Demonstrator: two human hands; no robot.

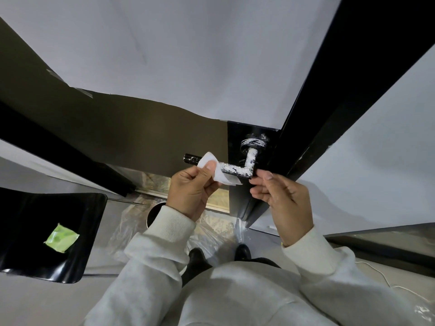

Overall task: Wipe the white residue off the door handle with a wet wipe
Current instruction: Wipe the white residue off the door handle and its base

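White wipe (220,171) pinched against handle (237,169).

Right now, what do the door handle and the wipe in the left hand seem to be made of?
Door handle: probably metal with a glossy black finish, judging by the sheen on its bare end; white crusty residue covers much of it.
Wipe: thin white non-woven fabric or paper, soft, since it folds and drapes from the left hand.

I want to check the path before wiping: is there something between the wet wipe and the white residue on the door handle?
Nothing visible does. The left hand pinches the wet wipe right against the door handle, beside the white residue. The right hand touches only the handle's corner end, clear of the bar.
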